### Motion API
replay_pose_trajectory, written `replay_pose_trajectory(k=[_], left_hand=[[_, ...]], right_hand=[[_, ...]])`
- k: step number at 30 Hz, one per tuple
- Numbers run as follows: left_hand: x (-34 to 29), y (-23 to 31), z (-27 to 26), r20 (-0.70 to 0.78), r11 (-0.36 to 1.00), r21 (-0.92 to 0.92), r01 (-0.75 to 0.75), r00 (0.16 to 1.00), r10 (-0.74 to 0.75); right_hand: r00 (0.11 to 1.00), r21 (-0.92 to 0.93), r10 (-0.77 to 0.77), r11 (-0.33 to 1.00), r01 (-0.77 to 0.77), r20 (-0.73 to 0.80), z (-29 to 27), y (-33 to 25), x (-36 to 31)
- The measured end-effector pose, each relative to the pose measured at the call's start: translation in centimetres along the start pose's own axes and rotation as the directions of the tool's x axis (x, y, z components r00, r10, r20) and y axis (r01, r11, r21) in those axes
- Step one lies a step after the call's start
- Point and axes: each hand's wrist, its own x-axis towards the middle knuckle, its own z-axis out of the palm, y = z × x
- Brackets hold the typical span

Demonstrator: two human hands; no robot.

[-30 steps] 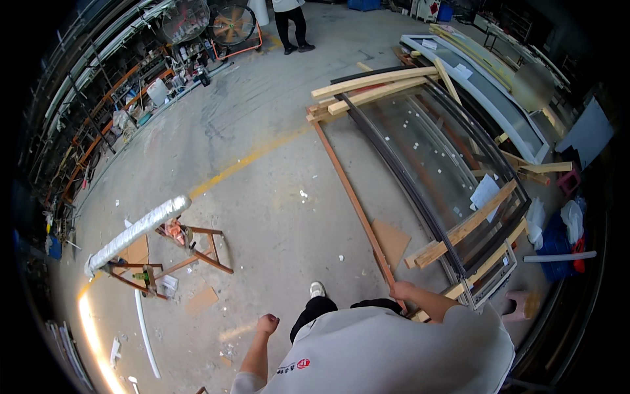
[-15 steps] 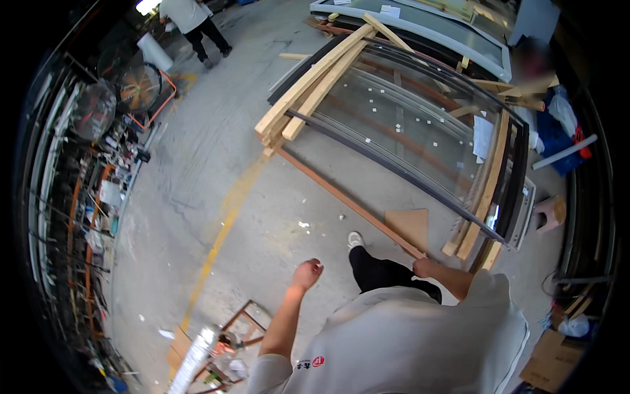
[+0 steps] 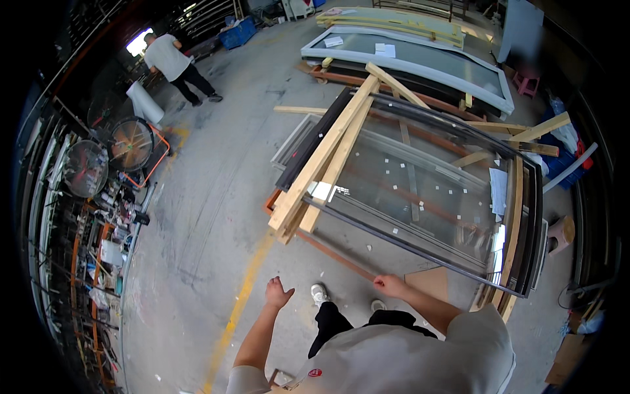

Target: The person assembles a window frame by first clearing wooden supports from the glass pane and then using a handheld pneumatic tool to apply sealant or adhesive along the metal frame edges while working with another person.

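My left hand (image 3: pixel 280 293) hangs over the bare floor, holding nothing, its thumb apart from the fingers. My right hand (image 3: pixel 389 285) has its fingers curled in, and nothing shows in it. In the picture it overlaps the end of a low reddish-brown rail (image 3: pixel 338 253); whether it touches the rail I cannot tell. Ahead of me lies a stack of dark-framed glass panels (image 3: pixel 420 177), dotted with small white stickers. Several pale wooden bars (image 3: pixel 328 157) lie across its left end, and another wooden bar (image 3: pixel 516 197) lies along its right side.
Light-framed panels (image 3: pixel 420 56) lie farther back. At the far left a person (image 3: pixel 180 65) stands near a white roll (image 3: pixel 144 105). Fans (image 3: pixel 131 143) and cluttered shelving (image 3: pixel 98 262) line the left side. A yellow line (image 3: pixel 243 295) crosses the floor; cardboard (image 3: pixel 430 282) lies by the stack.
My view has tilted up and moved, so the panel stack sits lower in it. My left hand's fingers have loosened. Both my feet now show, and the other person has shifted a little.
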Motion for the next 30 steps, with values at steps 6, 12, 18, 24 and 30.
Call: replay_pose_trajectory(k=[6,12,18,24,30], left_hand=[[23.0,0.1,-4.3,0.058,0.956,0.24,0.166,0.981,-0.185],[32.3,-2.2,0.0,0.508,1.0,-0.021,-0.006,0.861,0.016],[27.1,-2.7,-3.8,0.14,0.965,-0.161,-0.206,0.963,0.229],[17.6,-8.9,-14.0,0.373,0.999,0.043,-0.027,0.928,0.009],[6.0,-23.4,-11.6,0.078,0.974,0.207,-0.09,0.994,0.075]], right_hand=[[0.967,-0.116,0.253,0.961,-0.253,-0.014,2.1,-2.9,2.1],[0.884,-0.002,0.465,0.885,-0.466,-0.038,3.1,-10.7,6.7],[0.916,0.233,0.392,0.901,-0.365,-0.08,2.0,-13.8,20.5],[0.849,0.973,0.512,0.095,-0.211,0.134,1.5,-15.0,38.3],[0.856,0.931,0.502,0.238,-0.277,0.126,3.6,-21.9,44.2]])
